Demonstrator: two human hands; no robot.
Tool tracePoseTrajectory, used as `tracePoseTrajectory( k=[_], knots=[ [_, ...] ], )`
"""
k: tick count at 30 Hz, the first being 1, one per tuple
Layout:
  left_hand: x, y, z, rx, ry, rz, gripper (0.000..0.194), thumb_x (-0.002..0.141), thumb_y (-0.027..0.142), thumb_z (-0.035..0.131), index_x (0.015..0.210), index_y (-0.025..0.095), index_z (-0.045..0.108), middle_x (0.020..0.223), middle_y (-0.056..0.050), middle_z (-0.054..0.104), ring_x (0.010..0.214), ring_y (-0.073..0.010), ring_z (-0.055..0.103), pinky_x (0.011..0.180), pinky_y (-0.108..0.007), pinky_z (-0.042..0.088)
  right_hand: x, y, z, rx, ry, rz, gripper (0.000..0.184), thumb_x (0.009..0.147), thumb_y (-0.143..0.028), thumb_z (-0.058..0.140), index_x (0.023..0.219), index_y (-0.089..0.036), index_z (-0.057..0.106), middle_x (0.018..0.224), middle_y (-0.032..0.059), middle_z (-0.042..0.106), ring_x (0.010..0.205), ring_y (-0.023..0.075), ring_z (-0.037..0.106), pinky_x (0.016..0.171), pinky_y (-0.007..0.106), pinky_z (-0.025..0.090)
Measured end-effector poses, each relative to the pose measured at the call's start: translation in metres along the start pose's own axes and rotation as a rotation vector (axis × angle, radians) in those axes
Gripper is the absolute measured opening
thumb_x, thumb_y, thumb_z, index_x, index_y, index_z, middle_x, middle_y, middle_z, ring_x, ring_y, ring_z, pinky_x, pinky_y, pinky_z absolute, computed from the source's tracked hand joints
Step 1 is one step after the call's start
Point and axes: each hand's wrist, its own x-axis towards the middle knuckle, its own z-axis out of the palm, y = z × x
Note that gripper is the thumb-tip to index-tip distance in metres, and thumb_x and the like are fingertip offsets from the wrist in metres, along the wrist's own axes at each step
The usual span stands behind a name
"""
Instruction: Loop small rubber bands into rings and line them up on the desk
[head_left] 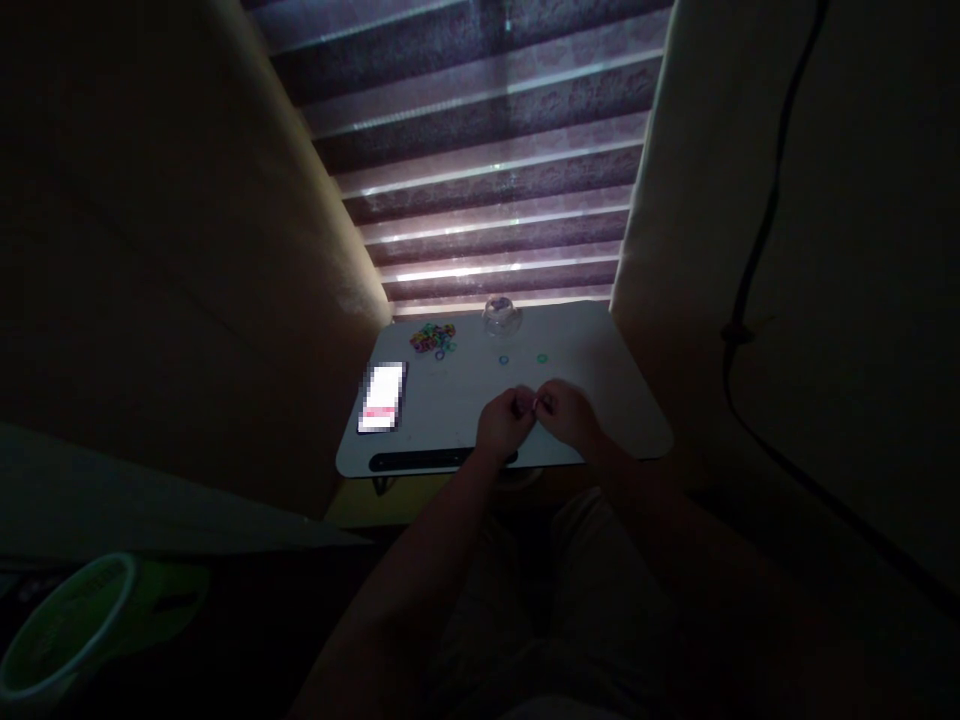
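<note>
My left hand [504, 422] and my right hand [568, 412] meet over the front of a white table [450, 400], fingers closed in a pinch. Between their fingertips is a small pinkish band [535, 404]; its shape is mostly hidden by the fingers and the dim light. Just beyond the hands lie a blue ring-shaped band [504, 360] and a green ring-shaped band [542, 358], set apart from each other. A loose pile of colourful bands [433, 338] rests at the table's back left. Near the back edge stands a clear, rounded jar [501, 316].
A phone with a lit screen [382, 397] lies at the table's left. Along the front edge runs a dark slot [420, 460]. Behind the table hangs a striped blind [495, 220], between walls. A green bucket [82, 620] stands lower left; a cable [772, 190] hangs at right.
</note>
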Motion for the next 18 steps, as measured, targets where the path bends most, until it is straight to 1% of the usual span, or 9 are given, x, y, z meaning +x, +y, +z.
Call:
tracePoseTrajectory(
  k=[5,10,15,18],
  knots=[
    [-0.0005,0.0036,-0.0017,0.012,0.005,0.009,0.016,0.082,0.029,0.06,0.094,0.021,0.067,0.086,-0.001,0.071,0.074,-0.013,0.063,0.071,-0.024,0.048,0.0005,0.0009,0.0004,-0.03,0.006,-0.023,0.004,0.075,-0.02,0.055,0.07,-0.02,0.056,0.068,0.0018,0.055,0.065,0.0149,0.047,0.06,0.027,0.031],
    [-0.0007,0.0055,-0.0026,-0.038,-0.03,0.015,0.02,0.083,0.027,0.059,0.1,0.022,0.069,0.09,-0.001,0.072,0.077,-0.0124,0.064,0.074,-0.023,0.049,0.0008,0.0014,0.0007,-0.022,0.009,-0.013,0.007,0.075,-0.021,0.056,0.068,-0.02,0.054,0.065,0.0007,0.052,0.063,0.0141,0.046,0.058,0.026,0.03],
    [-0.0012,0.0063,-0.0039,-0.031,-0.029,0.04,0.021,0.085,0.026,0.055,0.1,0.023,0.07,0.089,0.0,0.073,0.076,-0.0123,0.063,0.073,-0.022,0.048,0.0007,0.0002,0.0001,0.003,0.007,-0.005,0.015,0.08,-0.027,0.056,0.068,-0.02,0.055,0.066,0.0008,0.052,0.061,0.0135,0.045,0.057,0.027,0.03],
    [-0.0011,0.0063,-0.0042,-0.022,-0.017,0.053,0.022,0.088,0.03,0.053,0.099,0.022,0.07,0.087,-0.001,0.073,0.074,-0.0129,0.063,0.072,-0.023,0.047,0.0012,0.0,-0.0001,0.004,0.014,-0.011,0.018,0.082,-0.029,0.057,0.066,-0.02,0.054,0.064,0.0006,0.052,0.061,0.0135,0.045,0.058,0.027,0.03]
  ],
)
